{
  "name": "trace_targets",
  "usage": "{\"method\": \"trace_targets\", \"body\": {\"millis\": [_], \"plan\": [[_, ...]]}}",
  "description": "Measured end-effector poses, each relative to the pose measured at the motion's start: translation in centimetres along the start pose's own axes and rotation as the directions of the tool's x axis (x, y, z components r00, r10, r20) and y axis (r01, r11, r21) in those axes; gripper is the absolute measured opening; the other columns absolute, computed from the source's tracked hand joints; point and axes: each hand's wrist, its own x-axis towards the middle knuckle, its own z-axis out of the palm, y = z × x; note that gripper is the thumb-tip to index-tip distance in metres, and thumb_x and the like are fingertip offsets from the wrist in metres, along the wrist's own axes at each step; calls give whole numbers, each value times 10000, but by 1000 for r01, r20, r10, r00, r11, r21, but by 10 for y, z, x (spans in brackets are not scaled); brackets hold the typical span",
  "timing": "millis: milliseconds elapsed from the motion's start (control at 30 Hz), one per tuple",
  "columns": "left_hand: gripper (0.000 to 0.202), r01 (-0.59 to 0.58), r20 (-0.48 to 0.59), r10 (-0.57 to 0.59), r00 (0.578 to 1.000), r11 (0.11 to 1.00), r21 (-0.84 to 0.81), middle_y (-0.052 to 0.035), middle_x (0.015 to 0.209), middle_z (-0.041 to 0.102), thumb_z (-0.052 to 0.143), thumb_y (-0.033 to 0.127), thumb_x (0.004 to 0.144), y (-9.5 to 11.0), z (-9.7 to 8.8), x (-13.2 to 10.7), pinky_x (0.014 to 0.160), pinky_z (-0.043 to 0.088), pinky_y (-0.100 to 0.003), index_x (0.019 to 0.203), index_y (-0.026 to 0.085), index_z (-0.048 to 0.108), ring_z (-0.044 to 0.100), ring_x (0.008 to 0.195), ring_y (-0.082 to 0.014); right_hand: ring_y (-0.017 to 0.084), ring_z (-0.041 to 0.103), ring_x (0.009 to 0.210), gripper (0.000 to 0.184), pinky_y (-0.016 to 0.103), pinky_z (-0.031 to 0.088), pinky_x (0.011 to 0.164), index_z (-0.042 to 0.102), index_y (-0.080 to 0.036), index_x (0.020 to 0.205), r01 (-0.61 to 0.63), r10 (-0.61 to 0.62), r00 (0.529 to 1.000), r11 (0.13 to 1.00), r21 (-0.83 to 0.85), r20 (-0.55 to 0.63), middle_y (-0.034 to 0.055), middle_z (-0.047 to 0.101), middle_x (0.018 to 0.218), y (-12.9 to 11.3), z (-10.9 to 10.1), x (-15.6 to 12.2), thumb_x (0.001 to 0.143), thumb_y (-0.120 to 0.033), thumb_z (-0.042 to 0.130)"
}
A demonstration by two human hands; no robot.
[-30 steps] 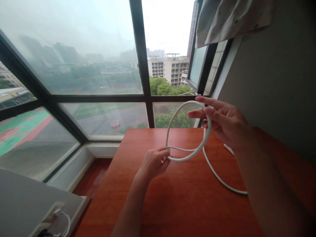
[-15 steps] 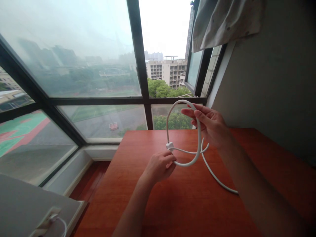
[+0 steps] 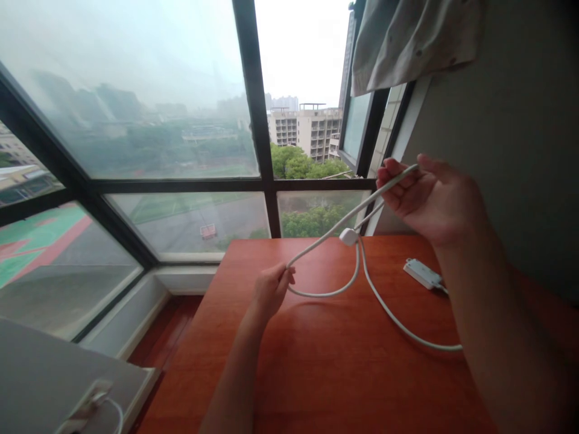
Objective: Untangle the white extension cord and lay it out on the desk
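A white power cable [image 3: 335, 227] is stretched slantwise above the table between my two hands. My left hand [image 3: 272, 288] is closed on its lower left part, pinching it. Higher up at the right, my right hand [image 3: 427, 196] has the cable lying across its fingers, with the thumb against it and the palm turned up. A small white block [image 3: 348, 236], perhaps a plug, sits on the cord below the taut stretch. From there a slack loop hangs back to my left hand. Another length runs down to the right, behind my right forearm.
A white rectangular box with a cord [image 3: 424, 274] lies on the reddish wooden table [image 3: 325, 367], near my right wrist. Large windows with a dark frame [image 3: 266, 184] stand behind the table. A cloth [image 3: 407, 45] hangs at upper right. A white plug [image 3: 99, 398] is in a socket at lower left.
My hands have moved apart, the right one up and to the right, the left slightly left. The round cable loop has been pulled into a straight stretch. The white box has come into view.
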Motion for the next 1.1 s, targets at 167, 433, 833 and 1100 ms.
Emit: {"method": "trace_targets", "body": {"millis": [167, 433, 833, 1100], "plan": [[264, 71, -2, -72, 997, 991, -117, -9, 653, 682, 413, 338, 919, -5, 2, 2, 556, 430, -216, 880, 180, 621, 613, 578, -130, 192, 609, 1108, 129, 323, 561, 871, 645, -199, 882, -65, 66, 998, 994, 84, -20, 35, 702, 1077, 21, -9, 19, 825, -280, 561], [299, 220, 121, -198, 973, 953, -208, -46, 754, 701, 413, 395, 901, -24, 13, 0, 459, 415, -222, 866, 151, 582, 532, 432, -97, 203, 680, 956, 178, 324, 587, 783, 670, -166, 924, -206, 193, 970, 975, 81, 145, 61, 737, 939, 40, 24, 18, 819, -258, 560], [225, 176, 130, -176, 976, 984, 9, -43, 736, 708, 483, 312, 843, -29, 2, 0, 625, 434, -244, 802, 183, 663, 643, 694, -172, 105, 689, 683, 261, 130, 549, 550, 622, -79, 912, -596, 496, 788, 763, 251, 366, 82, 732, 764, 73, 60, 36, 961, -158, 378], [395, 367, 210, -329, 921, 912, -181, -80, 682, 706, 469, 491, 840, -38, 4, -3, 497, 415, -230, 821, 140, 649, 563, 492, -130, 84, 636, 527, 219, 126, 525, 495, 585, -115, 866, -591, 556, 807, 748, 303, 200, 47, 694, 623, 118, 101, 62, 962, -252, 444]]}}
